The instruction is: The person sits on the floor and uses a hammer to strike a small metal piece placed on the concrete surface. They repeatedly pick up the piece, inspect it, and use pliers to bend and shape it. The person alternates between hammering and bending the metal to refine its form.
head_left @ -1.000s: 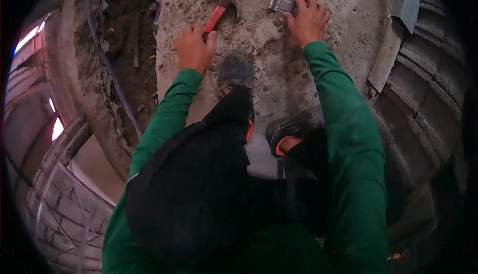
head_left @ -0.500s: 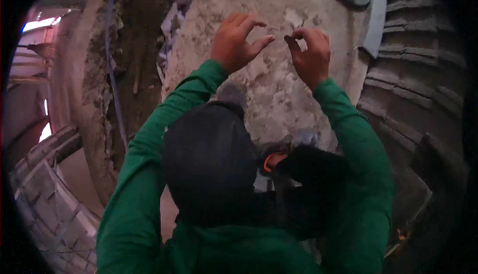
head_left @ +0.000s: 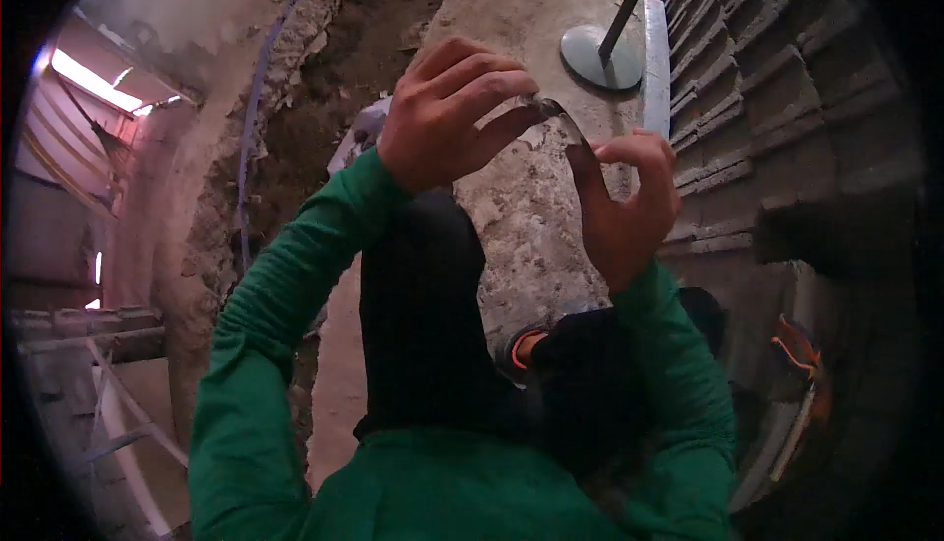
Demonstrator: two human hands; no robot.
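Both my hands are raised above the rough concrete slab (head_left: pixel 516 216), holding a thin, dark, curved strip (head_left: pixel 565 118) between them. My left hand (head_left: pixel 447 113) pinches its upper end between thumb and fingers. The other end runs down to the thumb and bent forefinger of my right hand (head_left: pixel 629 207), closed in a pinch there. What the strip is made of cannot be made out. Below my hands are my dark-trousered knees, and one shoe (head_left: pixel 513 352) rests on the slab.
A round metal base (head_left: pixel 602 57) with a dark pole stands ahead, beside a pale long bar (head_left: pixel 656 69). Stacked grey slabs (head_left: pixel 747 98) line the right. Leftward lie a dirt trench (head_left: pixel 364 44), a bluish hose (head_left: pixel 246 148) and a pale crumpled sheet (head_left: pixel 346 152).
My view has shifted, bringing the round base and pole further into sight. My hands appear nearer and larger, and the dark strip now shows plainly between them.
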